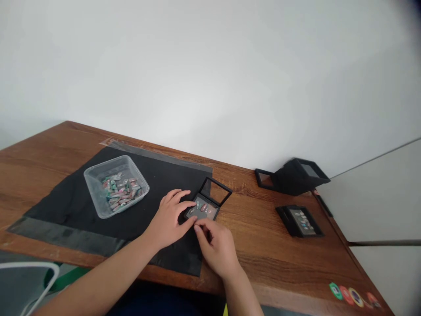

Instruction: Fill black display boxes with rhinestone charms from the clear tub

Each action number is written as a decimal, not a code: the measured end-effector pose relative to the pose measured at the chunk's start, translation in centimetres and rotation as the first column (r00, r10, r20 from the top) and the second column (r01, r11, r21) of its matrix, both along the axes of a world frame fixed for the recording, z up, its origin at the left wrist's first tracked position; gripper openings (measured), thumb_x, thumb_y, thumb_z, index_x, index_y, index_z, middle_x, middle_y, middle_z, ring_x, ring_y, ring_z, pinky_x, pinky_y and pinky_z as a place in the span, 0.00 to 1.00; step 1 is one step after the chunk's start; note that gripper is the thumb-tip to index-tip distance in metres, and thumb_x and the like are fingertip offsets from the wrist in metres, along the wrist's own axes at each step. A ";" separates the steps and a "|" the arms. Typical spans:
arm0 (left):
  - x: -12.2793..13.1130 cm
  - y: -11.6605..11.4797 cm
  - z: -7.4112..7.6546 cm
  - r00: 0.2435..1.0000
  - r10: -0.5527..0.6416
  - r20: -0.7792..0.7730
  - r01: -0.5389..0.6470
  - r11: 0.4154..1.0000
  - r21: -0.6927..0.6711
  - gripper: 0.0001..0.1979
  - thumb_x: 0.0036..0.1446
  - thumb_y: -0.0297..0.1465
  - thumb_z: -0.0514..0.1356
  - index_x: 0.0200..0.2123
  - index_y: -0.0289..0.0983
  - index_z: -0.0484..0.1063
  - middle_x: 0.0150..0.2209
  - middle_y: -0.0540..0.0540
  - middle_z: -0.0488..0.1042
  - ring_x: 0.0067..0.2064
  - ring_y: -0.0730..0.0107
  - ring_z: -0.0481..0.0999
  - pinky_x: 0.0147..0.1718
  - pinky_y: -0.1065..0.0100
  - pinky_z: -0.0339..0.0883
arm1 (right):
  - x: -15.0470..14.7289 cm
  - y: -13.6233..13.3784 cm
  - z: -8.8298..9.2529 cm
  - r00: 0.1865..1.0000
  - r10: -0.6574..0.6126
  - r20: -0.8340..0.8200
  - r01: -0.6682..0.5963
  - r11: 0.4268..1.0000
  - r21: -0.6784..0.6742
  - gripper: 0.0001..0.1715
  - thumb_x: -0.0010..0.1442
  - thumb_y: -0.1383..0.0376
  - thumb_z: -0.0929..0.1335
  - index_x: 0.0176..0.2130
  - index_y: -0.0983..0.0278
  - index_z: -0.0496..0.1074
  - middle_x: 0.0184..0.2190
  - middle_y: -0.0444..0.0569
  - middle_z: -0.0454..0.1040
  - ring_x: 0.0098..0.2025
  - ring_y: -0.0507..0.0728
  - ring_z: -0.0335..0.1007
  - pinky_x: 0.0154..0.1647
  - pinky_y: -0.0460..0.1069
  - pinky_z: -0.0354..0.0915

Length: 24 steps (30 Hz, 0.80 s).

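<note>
Head view: open black box (206, 209) lies on black mat (82, 206), left hand (169, 218) fingers spread against its left edge, right hand (217, 246) fingers pinched narrow at its near edge; wooden surface (279, 256), white wall (210, 66).

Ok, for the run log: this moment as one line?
left hand: resting on open black case | right hand: at case front edge | clear tray of small pieces: on black mat
</note>
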<state>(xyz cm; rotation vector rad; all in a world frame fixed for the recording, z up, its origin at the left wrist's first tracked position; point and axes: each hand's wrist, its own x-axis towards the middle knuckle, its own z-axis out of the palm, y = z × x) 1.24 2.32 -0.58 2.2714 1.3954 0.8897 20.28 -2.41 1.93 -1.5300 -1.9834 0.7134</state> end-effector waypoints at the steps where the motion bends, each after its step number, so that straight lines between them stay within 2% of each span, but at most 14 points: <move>1: -0.1 0.0 0.0 1.000 0.006 0.013 -0.006 1.000 0.005 0.15 0.61 0.36 0.63 0.51 0.45 0.77 0.62 0.42 0.70 0.65 0.44 0.61 0.61 0.37 0.60 | 0.0 0.0 0.0 1.000 0.000 -0.001 0.000 1.000 -0.003 0.12 0.68 0.62 0.64 0.39 0.58 0.77 0.24 0.41 0.73 0.26 0.51 0.67 0.30 0.46 0.56; 4: -0.3 0.1 -0.1 0.997 0.032 0.066 -0.032 0.999 0.011 0.13 0.63 0.33 0.60 0.50 0.43 0.77 0.60 0.42 0.73 0.65 0.48 0.63 0.62 0.40 0.61 | 0.0 0.0 0.1 1.000 -0.003 -0.010 0.003 1.000 -0.020 0.12 0.68 0.61 0.64 0.38 0.59 0.77 0.24 0.41 0.73 0.26 0.51 0.67 0.30 0.46 0.57; 7: -0.5 0.2 0.0 0.994 0.046 0.094 -0.045 0.999 -0.006 0.11 0.64 0.30 0.58 0.45 0.43 0.80 0.57 0.43 0.75 0.64 0.50 0.65 0.62 0.42 0.63 | 0.0 0.0 0.1 1.000 -0.002 -0.027 0.001 0.999 -0.038 0.12 0.69 0.62 0.64 0.38 0.59 0.76 0.26 0.42 0.74 0.27 0.51 0.68 0.30 0.46 0.57; 11: -0.3 0.2 0.2 0.996 0.038 0.080 -0.036 0.999 -0.023 0.08 0.62 0.30 0.60 0.37 0.44 0.81 0.55 0.45 0.76 0.63 0.50 0.66 0.61 0.42 0.63 | 0.0 0.0 0.1 0.999 0.000 -0.042 -0.002 0.999 -0.047 0.12 0.69 0.62 0.63 0.38 0.58 0.76 0.26 0.42 0.74 0.26 0.51 0.67 0.29 0.46 0.56; 16: -0.2 0.3 0.2 0.998 0.028 0.063 -0.026 0.999 -0.026 0.05 0.60 0.31 0.62 0.34 0.43 0.79 0.54 0.45 0.77 0.62 0.50 0.67 0.60 0.42 0.64 | 0.1 0.0 0.1 0.999 0.001 -0.033 -0.002 0.999 -0.039 0.12 0.69 0.61 0.64 0.38 0.58 0.76 0.25 0.41 0.73 0.26 0.52 0.67 0.29 0.46 0.56; 18: -0.2 0.2 0.2 0.998 0.021 0.054 -0.020 1.000 -0.020 0.05 0.59 0.31 0.63 0.37 0.44 0.80 0.55 0.44 0.76 0.62 0.49 0.66 0.60 0.43 0.63 | 0.0 0.0 0.2 1.000 0.003 -0.031 -0.004 0.999 -0.036 0.12 0.69 0.61 0.64 0.38 0.58 0.76 0.25 0.41 0.73 0.26 0.52 0.67 0.30 0.46 0.56; 22: 0.0 0.0 0.4 1.000 -0.023 -0.015 0.023 1.000 -0.003 0.16 0.63 0.35 0.61 0.53 0.49 0.76 0.63 0.44 0.69 0.66 0.46 0.60 0.62 0.39 0.59 | 0.0 -0.1 0.2 0.999 -0.001 -0.034 0.000 0.999 -0.035 0.12 0.68 0.62 0.64 0.39 0.59 0.77 0.25 0.41 0.73 0.26 0.52 0.66 0.29 0.46 0.56; 24: 0.0 0.0 0.4 0.996 -0.062 -0.061 0.061 0.998 -0.022 0.16 0.65 0.37 0.59 0.55 0.52 0.76 0.65 0.45 0.65 0.67 0.45 0.59 0.62 0.37 0.58 | 0.1 -0.1 0.1 0.999 0.005 -0.042 -0.006 0.999 -0.040 0.12 0.69 0.61 0.64 0.39 0.59 0.77 0.25 0.41 0.74 0.26 0.51 0.66 0.30 0.46 0.56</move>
